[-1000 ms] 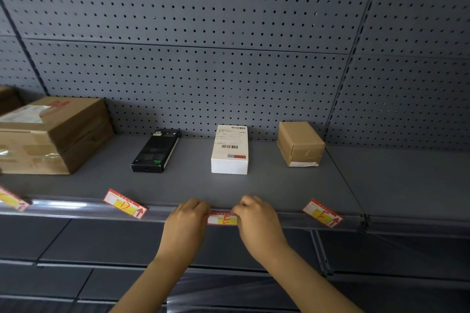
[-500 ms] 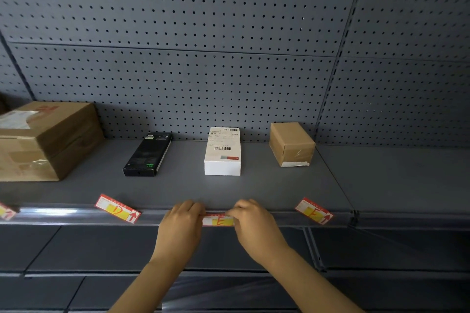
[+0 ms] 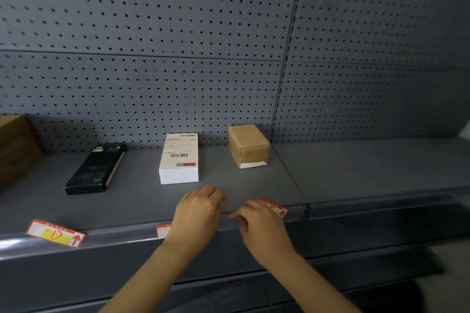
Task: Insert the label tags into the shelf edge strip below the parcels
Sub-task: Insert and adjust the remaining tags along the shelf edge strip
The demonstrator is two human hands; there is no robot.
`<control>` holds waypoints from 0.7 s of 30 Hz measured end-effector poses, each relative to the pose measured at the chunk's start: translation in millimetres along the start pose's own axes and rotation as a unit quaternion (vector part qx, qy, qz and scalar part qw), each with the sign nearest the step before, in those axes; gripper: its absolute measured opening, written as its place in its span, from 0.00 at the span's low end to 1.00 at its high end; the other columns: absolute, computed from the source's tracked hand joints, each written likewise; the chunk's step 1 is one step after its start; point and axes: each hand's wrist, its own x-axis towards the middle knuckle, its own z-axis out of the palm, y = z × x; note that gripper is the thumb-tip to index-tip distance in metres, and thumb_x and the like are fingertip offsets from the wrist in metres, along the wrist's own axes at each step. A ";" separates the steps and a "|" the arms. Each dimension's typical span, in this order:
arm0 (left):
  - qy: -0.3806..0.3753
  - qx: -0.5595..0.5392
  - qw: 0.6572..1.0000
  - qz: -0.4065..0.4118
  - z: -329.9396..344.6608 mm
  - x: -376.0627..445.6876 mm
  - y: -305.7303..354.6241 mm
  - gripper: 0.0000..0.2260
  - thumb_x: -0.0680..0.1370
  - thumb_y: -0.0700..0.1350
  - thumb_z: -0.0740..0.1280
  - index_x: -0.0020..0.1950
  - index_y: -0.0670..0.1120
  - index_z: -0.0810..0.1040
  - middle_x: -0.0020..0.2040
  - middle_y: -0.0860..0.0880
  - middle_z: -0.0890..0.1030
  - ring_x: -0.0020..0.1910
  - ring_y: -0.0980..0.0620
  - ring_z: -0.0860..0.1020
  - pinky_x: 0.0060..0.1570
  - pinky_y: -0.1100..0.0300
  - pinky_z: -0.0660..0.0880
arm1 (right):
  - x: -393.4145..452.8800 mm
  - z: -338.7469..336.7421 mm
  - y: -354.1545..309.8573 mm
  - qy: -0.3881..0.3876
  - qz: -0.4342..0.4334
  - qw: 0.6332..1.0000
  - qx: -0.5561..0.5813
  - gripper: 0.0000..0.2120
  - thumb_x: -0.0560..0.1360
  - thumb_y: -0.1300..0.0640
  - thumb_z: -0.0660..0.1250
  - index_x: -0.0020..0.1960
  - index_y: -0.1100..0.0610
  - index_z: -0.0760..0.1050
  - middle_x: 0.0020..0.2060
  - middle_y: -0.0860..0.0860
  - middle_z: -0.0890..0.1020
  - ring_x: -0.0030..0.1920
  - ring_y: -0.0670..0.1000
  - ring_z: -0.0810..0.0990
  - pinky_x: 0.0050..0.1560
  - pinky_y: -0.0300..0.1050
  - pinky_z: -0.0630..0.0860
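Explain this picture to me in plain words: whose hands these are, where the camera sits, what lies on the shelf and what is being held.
There is no machine here: a person works bare-handed, and the single camera is worn on their head, looking forward and down. The left hand covers most of a label tag seated in the shelf edge strip. The right hand reaches to a second red-and-yellow tag lying at the shelf's front edge; whether it grips it is unclear. A third tag, marked D, lies loose farther left. On the grey shelf sit a black box, a white box with a barcode, and a small cardboard box.
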 end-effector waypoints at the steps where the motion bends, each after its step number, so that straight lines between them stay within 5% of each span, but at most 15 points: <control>1: -0.003 -0.001 1.000 0.014 2.2 5.8 7.5 0.09 0.66 0.34 0.74 0.43 0.45 0.83 0.39 0.47 0.83 0.35 0.45 0.81 0.35 0.55 0.78 | -2.9 -3.8 6.5 0.008 0.013 1.000 -0.004 0.10 0.76 0.62 0.63 0.53 0.55 0.81 0.52 0.51 0.82 0.55 0.50 0.77 0.52 0.43 0.73; 11: -0.031 -0.035 0.997 0.063 44.8 44.3 46.2 0.13 0.75 0.43 0.66 0.59 0.47 0.77 0.53 0.48 0.82 0.50 0.46 0.80 0.50 0.55 0.76 | -17.0 -27.5 63.1 0.071 0.167 0.982 -0.044 0.07 0.76 0.60 0.64 0.52 0.53 0.78 0.48 0.50 0.80 0.50 0.50 0.76 0.42 0.43 0.72; 21: -0.047 -0.059 0.996 0.047 50.1 43.3 46.2 0.07 0.75 0.41 0.64 0.45 0.48 0.82 0.44 0.49 0.82 0.41 0.50 0.78 0.40 0.60 0.72 | -10.8 -20.3 76.9 0.042 0.144 0.988 -0.042 0.08 0.77 0.61 0.63 0.53 0.54 0.78 0.49 0.51 0.80 0.51 0.50 0.75 0.44 0.43 0.73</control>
